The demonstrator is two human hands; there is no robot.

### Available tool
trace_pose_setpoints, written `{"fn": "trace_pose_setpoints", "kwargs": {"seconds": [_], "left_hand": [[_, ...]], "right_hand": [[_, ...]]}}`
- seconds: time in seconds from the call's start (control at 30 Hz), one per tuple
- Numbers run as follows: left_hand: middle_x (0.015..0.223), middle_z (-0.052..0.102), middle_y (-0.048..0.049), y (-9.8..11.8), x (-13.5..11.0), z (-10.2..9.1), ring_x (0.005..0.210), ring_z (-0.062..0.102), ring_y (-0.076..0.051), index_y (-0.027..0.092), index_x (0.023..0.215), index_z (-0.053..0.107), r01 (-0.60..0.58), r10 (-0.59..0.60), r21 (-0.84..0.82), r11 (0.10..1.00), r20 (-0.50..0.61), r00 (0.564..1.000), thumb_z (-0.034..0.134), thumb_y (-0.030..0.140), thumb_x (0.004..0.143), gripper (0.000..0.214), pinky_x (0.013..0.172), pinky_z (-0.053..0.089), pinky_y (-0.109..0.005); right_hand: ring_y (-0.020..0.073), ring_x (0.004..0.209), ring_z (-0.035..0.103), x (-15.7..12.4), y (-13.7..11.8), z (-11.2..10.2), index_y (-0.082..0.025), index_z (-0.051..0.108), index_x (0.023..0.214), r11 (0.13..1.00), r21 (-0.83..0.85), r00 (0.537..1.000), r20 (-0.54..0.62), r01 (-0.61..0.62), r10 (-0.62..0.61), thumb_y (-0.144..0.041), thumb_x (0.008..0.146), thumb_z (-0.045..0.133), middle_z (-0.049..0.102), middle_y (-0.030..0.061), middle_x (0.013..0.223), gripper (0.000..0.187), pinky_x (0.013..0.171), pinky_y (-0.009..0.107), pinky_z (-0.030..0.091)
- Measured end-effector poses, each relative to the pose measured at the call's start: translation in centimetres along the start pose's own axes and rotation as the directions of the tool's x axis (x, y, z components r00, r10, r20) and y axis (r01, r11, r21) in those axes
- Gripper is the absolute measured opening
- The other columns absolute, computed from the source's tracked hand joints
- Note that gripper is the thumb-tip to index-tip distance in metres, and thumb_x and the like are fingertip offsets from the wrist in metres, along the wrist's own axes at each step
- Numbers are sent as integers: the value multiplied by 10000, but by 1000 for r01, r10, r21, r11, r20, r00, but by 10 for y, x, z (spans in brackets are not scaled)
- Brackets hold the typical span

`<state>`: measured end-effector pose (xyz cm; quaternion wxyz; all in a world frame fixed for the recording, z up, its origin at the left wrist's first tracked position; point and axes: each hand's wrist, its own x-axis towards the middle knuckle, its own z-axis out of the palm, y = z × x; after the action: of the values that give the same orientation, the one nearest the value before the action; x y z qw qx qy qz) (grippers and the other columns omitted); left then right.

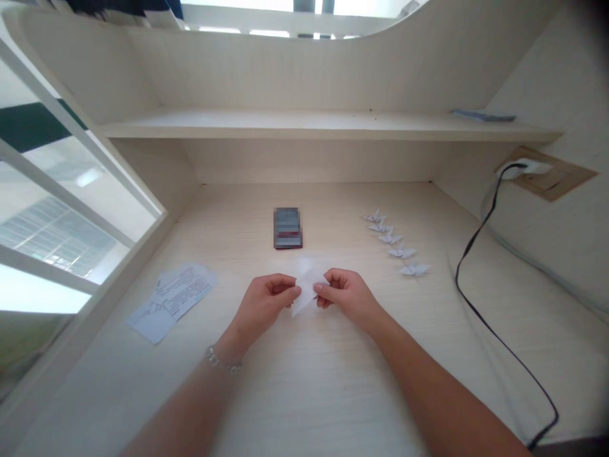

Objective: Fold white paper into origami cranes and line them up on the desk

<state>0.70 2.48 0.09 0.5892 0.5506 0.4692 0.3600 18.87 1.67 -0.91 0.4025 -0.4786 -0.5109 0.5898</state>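
Note:
A small piece of white folded paper [307, 289] is held up over the middle of the desk, one edge in each hand. My left hand [271, 298] pinches its left side between thumb and fingers; a bracelet circles that wrist. At the paper's right edge, my right hand [347, 295] grips with thumb and curled fingers. To the right lies a slanting row of several small folded paper cranes [401, 252]. Sheets of paper [183, 292], one with printed text, overlap on the desk at left.
Behind the hands lies a dark, phone-like rectangle [288, 228], its face blurred. A black cable [459, 266] runs from the wall socket [552, 172] down the right side. A shelf [304, 127] spans the back, bearing a flat bluish item [483, 116]. Window bars [61, 184] stand at left.

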Motion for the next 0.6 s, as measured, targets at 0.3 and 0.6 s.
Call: {"fn": "trace_pose_setpoints", "kwargs": {"seconds": [0.3,0.6], "left_hand": [[685,674,-42,-1,1,1,560,544,-116,150,818,695,25,-25,-33,999,-3,1000,656,268,654,206,531,401,-229],[667,663,-33,-1,0,-3,570,547,-115,156,805,692,-23,23,0,1000,-44,999,649,255,665,177,550,417,-228]], "right_hand": [[112,511,574,-2,-1,-1,-134,625,806,999,17,998,47,-46,45,-368,689,635,617,13,569,262,521,243,471],[103,494,565,-4,-2,0,-151,683,940,999,53,998,65,10,-13,-274,697,640,624,12,542,275,522,248,472]]}}
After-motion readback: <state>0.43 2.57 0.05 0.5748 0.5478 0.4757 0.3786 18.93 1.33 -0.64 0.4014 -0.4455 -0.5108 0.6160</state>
